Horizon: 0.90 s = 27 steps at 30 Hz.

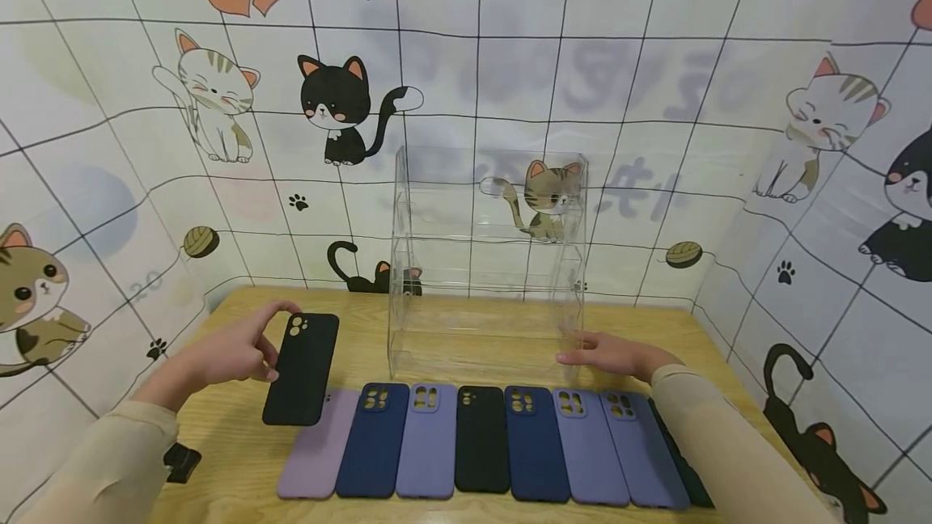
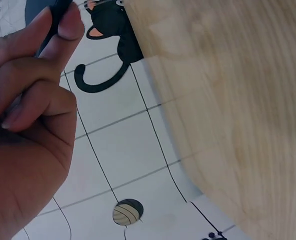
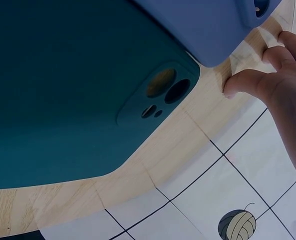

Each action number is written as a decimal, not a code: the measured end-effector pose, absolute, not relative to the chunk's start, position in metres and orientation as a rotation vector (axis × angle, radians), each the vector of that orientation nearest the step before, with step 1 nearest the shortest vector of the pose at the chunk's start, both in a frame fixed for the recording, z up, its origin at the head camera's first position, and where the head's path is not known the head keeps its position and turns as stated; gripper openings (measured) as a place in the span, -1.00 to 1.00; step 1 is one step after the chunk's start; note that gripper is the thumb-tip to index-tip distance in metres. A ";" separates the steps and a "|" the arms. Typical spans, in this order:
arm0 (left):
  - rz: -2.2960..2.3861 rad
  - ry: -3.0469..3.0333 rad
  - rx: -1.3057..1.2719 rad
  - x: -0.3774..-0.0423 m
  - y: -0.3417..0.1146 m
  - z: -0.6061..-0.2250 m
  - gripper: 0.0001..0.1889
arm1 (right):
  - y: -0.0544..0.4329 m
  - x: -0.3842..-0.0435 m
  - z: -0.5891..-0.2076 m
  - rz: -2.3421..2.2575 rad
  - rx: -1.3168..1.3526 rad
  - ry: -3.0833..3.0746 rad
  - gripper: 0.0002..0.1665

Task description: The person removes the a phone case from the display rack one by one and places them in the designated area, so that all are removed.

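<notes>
My left hand [image 1: 236, 346] grips a black phone case [image 1: 302, 370] by its edge, raised over the left end of a row of cases. In the left wrist view, only a dark sliver of that case shows between the thumb and a finger. My right hand [image 1: 615, 354] rests at the lower right side of a clear plastic rack [image 1: 488, 366], its thumb and fingers extended and spread apart. Below lie the row's cases, among them a pink-purple case [image 1: 316, 451], a navy case [image 1: 373, 439] and a black case [image 1: 483, 439].
Further right in the row come another navy case [image 1: 537, 443], lavender cases and a dark green case [image 3: 78, 95], partly covered by my right sleeve in the head view. A small black object [image 1: 182, 462] is beside my left sleeve. Cat-print sheeting surrounds the wooden table [image 1: 233, 443].
</notes>
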<state>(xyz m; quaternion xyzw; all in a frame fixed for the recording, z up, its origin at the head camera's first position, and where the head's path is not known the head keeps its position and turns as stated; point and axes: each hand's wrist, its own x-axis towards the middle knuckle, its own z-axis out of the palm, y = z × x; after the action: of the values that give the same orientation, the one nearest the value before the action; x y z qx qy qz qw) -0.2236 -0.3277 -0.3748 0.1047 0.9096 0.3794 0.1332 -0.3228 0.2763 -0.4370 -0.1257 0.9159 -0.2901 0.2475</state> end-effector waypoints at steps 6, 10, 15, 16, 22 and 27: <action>1.083 2.529 0.238 -0.215 -0.347 -0.388 0.00 | 0.277 -0.323 -0.437 -0.791 -0.356 2.493 0.22; 1.080 2.437 0.221 -0.208 -0.359 -0.400 -0.04 | 0.277 -0.324 -0.437 -0.780 -0.364 2.498 0.19; 1.106 2.332 0.195 -0.203 -0.371 -0.413 -0.06 | 0.277 -0.325 -0.438 -0.771 -0.368 2.503 0.18; 1.110 2.318 0.193 -0.202 -0.372 -0.415 -0.06 | 0.277 -0.325 -0.438 -0.769 -0.371 2.503 0.18; 1.101 2.299 0.147 -0.200 -0.374 -0.423 -0.10 | 0.278 -0.325 -0.439 -0.767 -0.342 2.509 0.23; 1.046 2.342 0.109 -0.198 -0.371 -0.428 -0.12 | 0.278 -0.325 -0.439 -0.771 -0.336 2.508 0.24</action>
<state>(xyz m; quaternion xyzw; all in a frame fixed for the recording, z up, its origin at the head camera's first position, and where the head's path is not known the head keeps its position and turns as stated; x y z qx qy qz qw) -0.1975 -0.3712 -0.4281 0.0408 0.8750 0.3907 0.2831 -0.3251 0.2776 -0.4385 -0.1232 0.9190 -0.2825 0.2458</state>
